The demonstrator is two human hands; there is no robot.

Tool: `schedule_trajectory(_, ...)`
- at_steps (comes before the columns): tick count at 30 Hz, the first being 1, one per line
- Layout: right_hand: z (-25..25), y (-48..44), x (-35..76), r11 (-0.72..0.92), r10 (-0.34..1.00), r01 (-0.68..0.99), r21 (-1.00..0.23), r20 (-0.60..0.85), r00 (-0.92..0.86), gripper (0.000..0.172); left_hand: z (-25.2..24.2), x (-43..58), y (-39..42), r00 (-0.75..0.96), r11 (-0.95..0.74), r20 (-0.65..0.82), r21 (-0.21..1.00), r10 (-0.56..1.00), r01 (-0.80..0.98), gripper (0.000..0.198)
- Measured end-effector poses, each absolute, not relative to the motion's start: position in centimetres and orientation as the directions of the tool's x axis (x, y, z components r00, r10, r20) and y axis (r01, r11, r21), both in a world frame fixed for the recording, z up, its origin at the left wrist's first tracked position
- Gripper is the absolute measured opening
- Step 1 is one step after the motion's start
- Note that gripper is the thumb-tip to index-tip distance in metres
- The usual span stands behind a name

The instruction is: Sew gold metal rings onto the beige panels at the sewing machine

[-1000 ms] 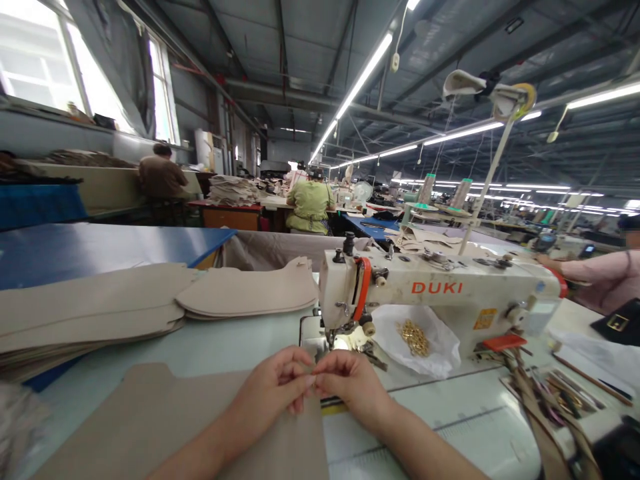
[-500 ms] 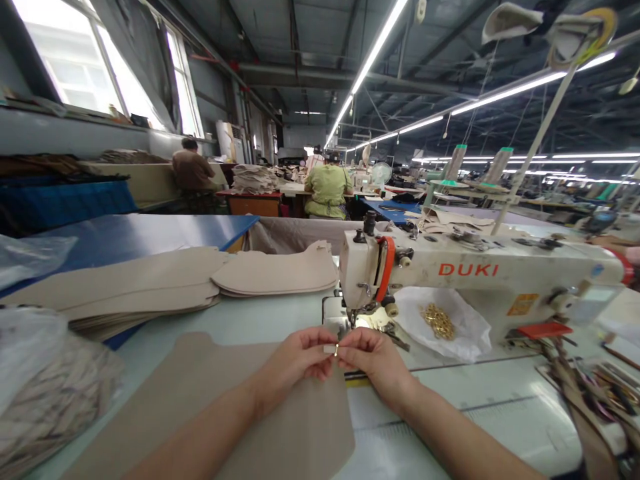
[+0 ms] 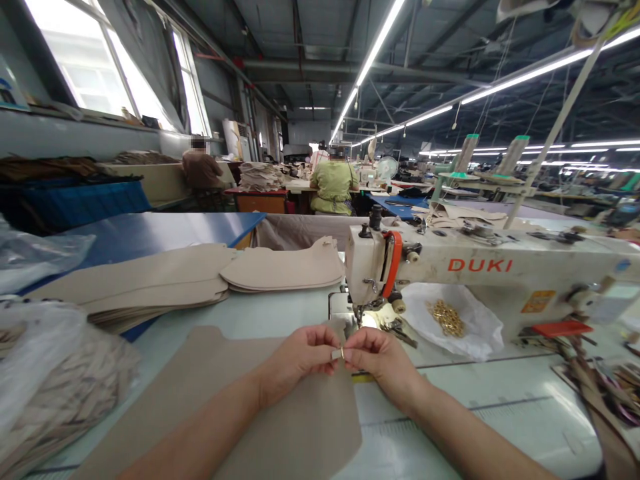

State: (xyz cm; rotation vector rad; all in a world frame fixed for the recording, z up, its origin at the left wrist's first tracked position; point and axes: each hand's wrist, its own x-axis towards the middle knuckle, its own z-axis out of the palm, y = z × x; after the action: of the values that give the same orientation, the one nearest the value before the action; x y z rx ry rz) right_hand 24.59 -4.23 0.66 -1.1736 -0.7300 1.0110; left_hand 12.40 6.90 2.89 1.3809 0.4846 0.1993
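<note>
My left hand (image 3: 300, 353) pinches a short beige fabric strip (image 3: 335, 355) between thumb and fingers. Fingertips of my right hand (image 3: 383, 360) are closed on a small gold metal ring (image 3: 343, 352) at the strip's end. The ring looks to be around or against the strip; I cannot tell which. Both hands meet above a large beige panel (image 3: 315, 427) lying flat on the table, just in front of the sewing machine (image 3: 480, 267) and its needle area.
A white bag (image 3: 480, 327) with gold metal pieces (image 3: 446, 319) lies under the machine arm. Stacked beige panels (image 3: 165, 273) lie behind on the left. A clear bag of fabric pieces (image 3: 75, 393) is at left. Co-workers sit further back, one in a green top (image 3: 334, 183).
The view has turned slightly, so the scene sits further right. Both hands stay pinched together over the panel; the gold ring shows more upright between my fingertips.
</note>
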Motion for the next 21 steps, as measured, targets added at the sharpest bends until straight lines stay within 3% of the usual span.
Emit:
schedule_trajectory(5,0.0,-4.6,24.6,0.130,0.929,-0.086,-0.988,0.091,0.358,0.024,2.9,12.5,6.8,0.865,0.041,-0.157,0.987,0.476,0.156,0.011)
schedule_trajectory(12,-0.2,-5.1,23.8,0.183,0.869,0.361,-0.914,0.322,0.375,0.023,1.5,12.5,6.8,0.848,-0.211,0.032,0.973,0.529,0.095,0.004)
schedule_trajectory(17,-0.1,-5.2,23.9,0.253,0.818,0.507,-0.824,0.462,0.343,0.012,1.7,12.4,6.6,0.833,-0.267,0.083,0.960,0.547,0.080,0.003)
schedule_trajectory(21,0.1,-5.2,24.1,0.316,0.777,0.519,-0.794,0.531,0.339,0.012,1.7,12.4,6.8,0.828,-0.295,0.106,0.952,0.551,0.074,0.002)
